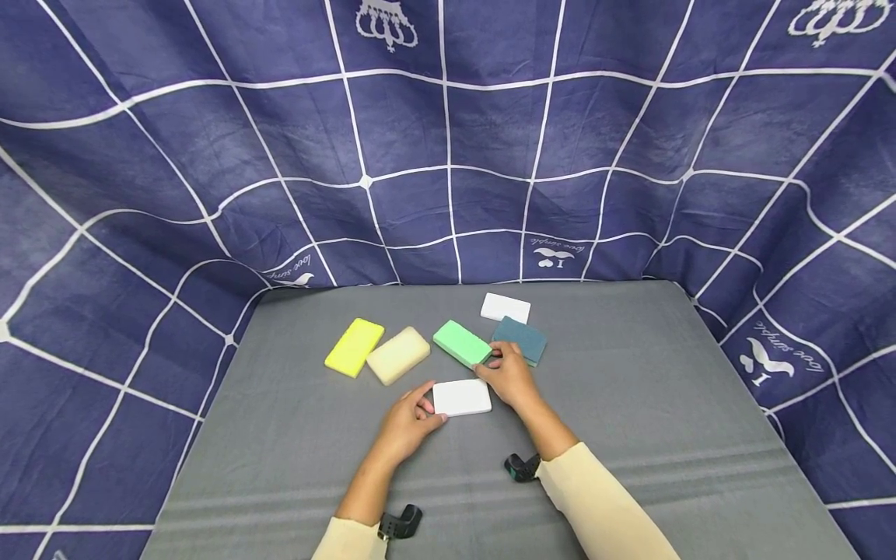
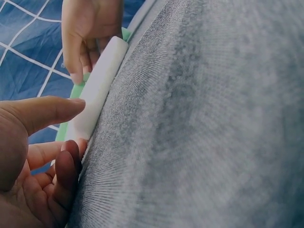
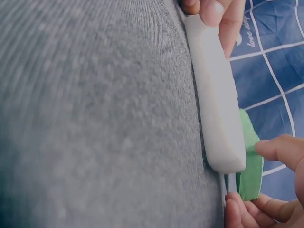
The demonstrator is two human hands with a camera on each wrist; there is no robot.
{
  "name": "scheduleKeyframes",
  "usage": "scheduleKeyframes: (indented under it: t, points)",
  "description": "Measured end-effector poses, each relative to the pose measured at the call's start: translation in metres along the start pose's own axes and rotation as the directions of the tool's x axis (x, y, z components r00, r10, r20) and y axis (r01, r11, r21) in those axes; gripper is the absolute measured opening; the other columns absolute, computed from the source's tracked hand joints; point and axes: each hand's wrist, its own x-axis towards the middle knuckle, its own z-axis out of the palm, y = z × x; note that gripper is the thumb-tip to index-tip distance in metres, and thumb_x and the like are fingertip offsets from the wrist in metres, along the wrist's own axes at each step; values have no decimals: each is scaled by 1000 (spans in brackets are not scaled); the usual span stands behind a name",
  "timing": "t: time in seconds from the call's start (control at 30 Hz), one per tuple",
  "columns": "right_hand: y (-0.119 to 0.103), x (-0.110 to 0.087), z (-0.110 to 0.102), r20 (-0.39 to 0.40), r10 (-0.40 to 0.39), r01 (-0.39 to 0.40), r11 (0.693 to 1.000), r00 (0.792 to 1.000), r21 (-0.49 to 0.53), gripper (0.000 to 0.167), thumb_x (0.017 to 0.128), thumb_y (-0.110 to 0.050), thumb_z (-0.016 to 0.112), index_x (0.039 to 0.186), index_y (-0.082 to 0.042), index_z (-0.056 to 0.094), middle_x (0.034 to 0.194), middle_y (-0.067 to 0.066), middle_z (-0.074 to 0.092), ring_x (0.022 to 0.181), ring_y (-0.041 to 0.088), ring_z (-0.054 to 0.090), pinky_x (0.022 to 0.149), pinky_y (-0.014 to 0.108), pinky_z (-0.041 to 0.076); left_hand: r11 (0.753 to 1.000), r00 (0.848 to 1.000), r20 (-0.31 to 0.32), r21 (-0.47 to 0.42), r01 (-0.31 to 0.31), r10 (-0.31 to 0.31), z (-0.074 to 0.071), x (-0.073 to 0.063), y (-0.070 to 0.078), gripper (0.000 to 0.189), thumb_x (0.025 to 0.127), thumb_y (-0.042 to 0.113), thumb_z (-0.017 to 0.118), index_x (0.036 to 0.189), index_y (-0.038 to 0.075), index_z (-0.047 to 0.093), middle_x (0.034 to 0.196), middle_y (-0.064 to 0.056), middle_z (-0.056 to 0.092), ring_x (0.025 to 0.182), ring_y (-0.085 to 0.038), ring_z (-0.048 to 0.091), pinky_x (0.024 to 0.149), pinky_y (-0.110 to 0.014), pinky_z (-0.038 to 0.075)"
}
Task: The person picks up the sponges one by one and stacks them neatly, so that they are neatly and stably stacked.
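Observation:
My left hand (image 1: pixel 406 426) grips the left end of a white sponge (image 1: pixel 462 397) that lies flat near the middle of the table. In the left wrist view, the thumb (image 2: pixel 71 109) touches the white sponge's side. Just behind it, a green sponge (image 1: pixel 462 344) lies at a slant, and my right hand (image 1: pixel 509 377) pinches its right end between thumb and fingers. The right wrist view shows the green sponge (image 3: pixel 250 159) partly hidden behind the white one (image 3: pixel 216 95). A dark teal pad (image 1: pixel 521 340) lies beside the right fingertips.
To the left lie a cream sponge (image 1: pixel 399 355) and a bright yellow sponge (image 1: pixel 355 348). Another white block (image 1: pixel 505 308) lies at the back, touching or overlapping the teal pad. A blue checked curtain (image 1: pixel 490 155) borders the grey table (image 1: pixel 630 404) behind and at the sides.

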Motion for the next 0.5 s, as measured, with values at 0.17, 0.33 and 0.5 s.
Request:
scheduleKeyframes:
  t: [0.17,0.33,0.5]
  points:
    - [3,-1,-3,-1,2,-2,998,1000,66,55,87,-22,80,132,0,59,123,16,57,102,26,69,90,41,56,1000,1000,-6,-6,-5,5,0,0,-1,66,83,18,81,142,4,56,90,-5,60,68,-7,50,59,-22,41]
    - [6,-3,-6,4,-3,3,983,1000,186,57,86,-15,79,135,2,56,123,19,54,102,26,69,90,33,58,1000,1000,-1,-29,-1,1,-1,-1,-2,66,84,19,81,143,5,55,91,-5,61,69,-8,51,60,-22,41]
    - [7,-8,-12,29,4,-12,959,1000,285,60,86,-12,78,140,0,53,126,17,51,104,25,69,87,22,57,998,1000,-1,-60,9,-9,-1,-1,-2,65,84,18,81,142,7,56,93,-6,63,70,-10,52,60,-22,42]
